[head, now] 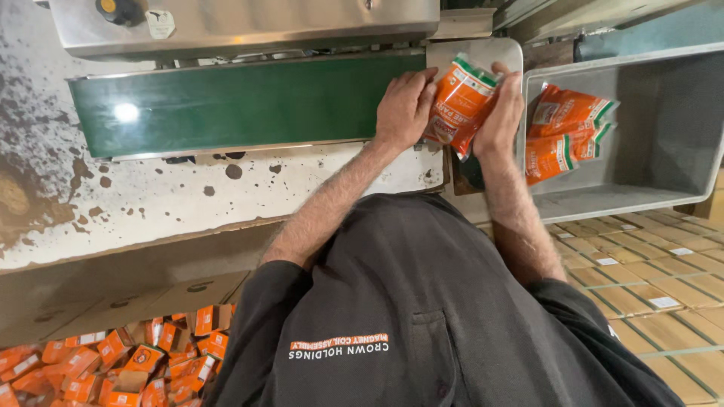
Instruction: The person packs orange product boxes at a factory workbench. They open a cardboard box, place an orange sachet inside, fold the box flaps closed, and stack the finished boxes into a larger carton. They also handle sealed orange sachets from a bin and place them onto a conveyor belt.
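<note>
The orange packet [460, 102] between the left hand [405, 107] and right hand [501, 113] was glossy plastic film, crinkled and shiny. At three o'clock from it, the tray [664, 151] looked like matt grey metal, holding more packets [566, 132] of the same slick film. The green conveyor belt [241, 102] at nine o'clock had a smooth sheen (one bright glare spot), under a brushed steel housing [249, 22]. The shirt [422, 316] was soft matt dark cloth.

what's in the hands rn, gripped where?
Orange packet, pinched between left hand and right hand by its two side edges.
</note>
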